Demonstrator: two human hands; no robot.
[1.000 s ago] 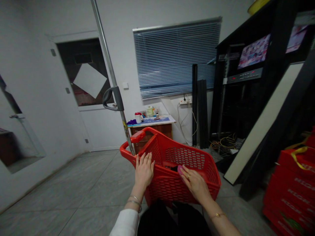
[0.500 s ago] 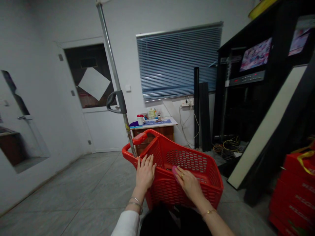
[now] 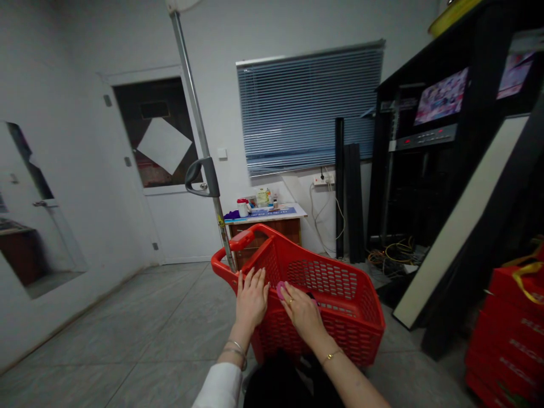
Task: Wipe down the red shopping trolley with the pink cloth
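Observation:
A red plastic shopping basket cart with lattice sides stands in front of me, its handle end to the left. My left hand lies on its near rim, close to the handle end, with fingers stretched out and flat. Farther right along that rim, my right hand presses a pink cloth against the plastic. Pink shows at both sides of these fingers; the rest of the cloth is hidden under the hand.
A metal pole with a grey grip rises beside the cart handle. Behind stands a small desk with containers. At right are a leaning pale board, tangled cables, a black monitor rack and stacked red boxes.
My right hand has slid left along the near rim with the pink cloth, closer to my left hand. My left hand keeps its place on the rim.

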